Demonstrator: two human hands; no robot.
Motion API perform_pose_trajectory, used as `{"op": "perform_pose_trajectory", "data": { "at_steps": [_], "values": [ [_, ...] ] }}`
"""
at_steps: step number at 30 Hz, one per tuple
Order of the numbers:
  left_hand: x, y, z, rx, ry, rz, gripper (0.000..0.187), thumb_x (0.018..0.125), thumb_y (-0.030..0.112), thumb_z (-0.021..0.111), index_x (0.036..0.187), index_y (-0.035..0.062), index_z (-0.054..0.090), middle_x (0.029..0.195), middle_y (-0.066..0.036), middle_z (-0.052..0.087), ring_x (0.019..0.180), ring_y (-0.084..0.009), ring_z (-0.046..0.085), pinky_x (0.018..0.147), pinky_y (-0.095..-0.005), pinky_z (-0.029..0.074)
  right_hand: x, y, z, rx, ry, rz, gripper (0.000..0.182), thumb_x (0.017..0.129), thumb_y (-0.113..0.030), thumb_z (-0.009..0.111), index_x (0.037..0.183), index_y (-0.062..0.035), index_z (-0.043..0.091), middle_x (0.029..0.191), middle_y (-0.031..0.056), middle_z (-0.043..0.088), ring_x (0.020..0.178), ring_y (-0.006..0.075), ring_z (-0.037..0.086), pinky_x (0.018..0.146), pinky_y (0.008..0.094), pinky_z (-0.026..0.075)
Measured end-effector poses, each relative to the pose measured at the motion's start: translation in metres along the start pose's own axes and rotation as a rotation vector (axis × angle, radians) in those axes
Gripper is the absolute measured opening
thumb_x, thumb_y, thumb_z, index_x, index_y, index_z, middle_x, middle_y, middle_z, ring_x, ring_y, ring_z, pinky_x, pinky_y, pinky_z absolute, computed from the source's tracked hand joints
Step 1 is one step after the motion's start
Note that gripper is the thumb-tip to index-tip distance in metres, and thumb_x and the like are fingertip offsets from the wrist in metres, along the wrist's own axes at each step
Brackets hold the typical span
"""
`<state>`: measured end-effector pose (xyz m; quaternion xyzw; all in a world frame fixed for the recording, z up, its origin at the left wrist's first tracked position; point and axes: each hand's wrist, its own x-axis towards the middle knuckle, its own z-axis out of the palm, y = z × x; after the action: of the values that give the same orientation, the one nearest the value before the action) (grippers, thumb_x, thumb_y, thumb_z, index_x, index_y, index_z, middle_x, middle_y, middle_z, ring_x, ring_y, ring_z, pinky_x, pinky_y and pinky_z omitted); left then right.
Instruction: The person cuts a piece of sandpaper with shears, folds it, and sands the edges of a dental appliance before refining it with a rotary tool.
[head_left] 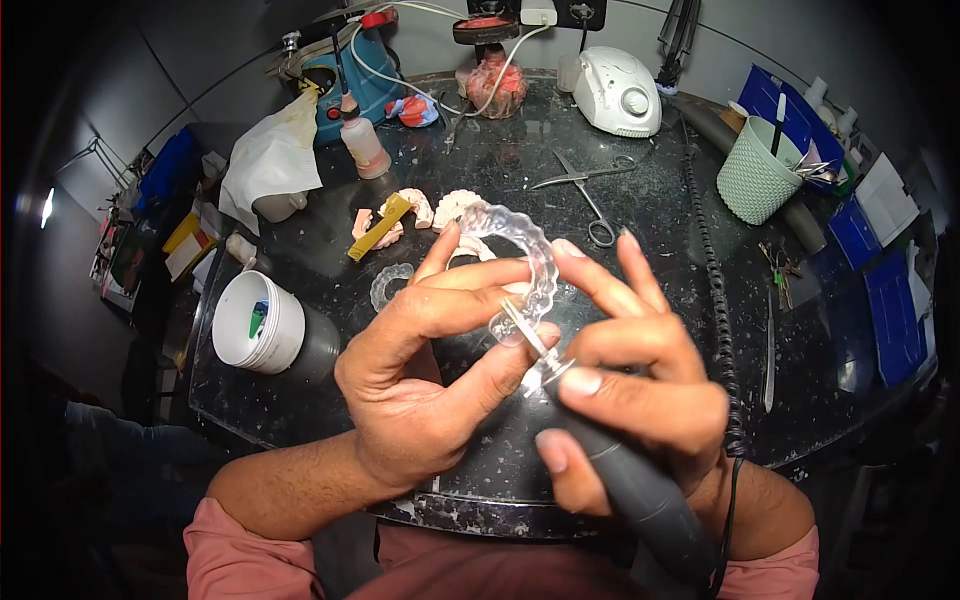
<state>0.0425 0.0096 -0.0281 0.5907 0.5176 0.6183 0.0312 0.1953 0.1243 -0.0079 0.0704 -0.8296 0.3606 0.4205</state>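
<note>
My left hand [420, 370] pinches a clear, tooth-shaped dental aligner [541, 262] near its lower end, between thumb and fingers. The aligner arches upward above the bench. My right hand [650, 380] is wrapped round a black rotary handpiece [640, 490], whose metal tip touches or lies very near the aligner's lower end. Two fingertips of my right hand rest at or close to the aligner's right side. Behind it lie pink-white dental casts [456, 208] and a yellow strip [380, 228]. A second clear aligner [388, 286] is partly hidden by my left hand.
On the black bench [480, 160] are a white tub [258, 322], scissors [585, 190], a squeeze bottle [364, 148], a white machine [618, 92] and a green cup [758, 172]. A coiled cord [716, 290] runs down the right, beside a metal tool [769, 350] and keys [780, 270].
</note>
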Motion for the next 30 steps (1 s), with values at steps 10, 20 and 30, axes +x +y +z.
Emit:
{"op": "perform_pose_trajectory", "data": {
  "at_steps": [10, 20, 30],
  "values": [
    [0.0009, 0.0043, -0.0018, 0.096, -0.012, 0.002, 0.024, 0.081, -0.002, 0.071, 0.1, 0.003, 0.057, 0.103, -0.018, 0.069, 0.102, -0.0249, 0.066, 0.11, -0.0482, 0.033, -0.0017, 0.001, 0.0005, 0.017, -0.031, -0.013, 0.042, 0.077, -0.008, 0.072, 0.113, -0.0076, 0.049, 0.099, 0.0134, 0.051, 0.119, 0.0557, 0.05, 0.111, 0.0687, 0.013],
    [-0.0015, 0.0019, 0.0055, -0.012, 0.101, -0.036, 0.024, 0.076, -0.003, 0.075, 0.097, 0.0035, 0.064, 0.1, -0.011, 0.071, 0.104, -0.0232, 0.067, 0.108, -0.0499, 0.033, 0.001, -0.0002, -0.0034, 0.001, -0.066, -0.031, 0.044, 0.08, -0.009, 0.07, 0.114, -0.0093, 0.042, 0.1, 0.0138, 0.05, 0.119, 0.0544, 0.051, 0.111, 0.0679, 0.015],
    [0.0002, 0.0014, 0.0057, -0.05, 0.1, 0.014, 0.028, 0.076, -0.004, 0.075, 0.1, 0.0039, 0.063, 0.101, -0.013, 0.071, 0.106, -0.0249, 0.066, 0.111, -0.0543, 0.028, 0.0002, 0.0, -0.0031, 0.041, -0.051, -0.042, 0.042, 0.079, -0.01, 0.071, 0.112, -0.0102, 0.046, 0.099, 0.0124, 0.052, 0.121, 0.0535, 0.05, 0.111, 0.0677, 0.015]
  ]
}}
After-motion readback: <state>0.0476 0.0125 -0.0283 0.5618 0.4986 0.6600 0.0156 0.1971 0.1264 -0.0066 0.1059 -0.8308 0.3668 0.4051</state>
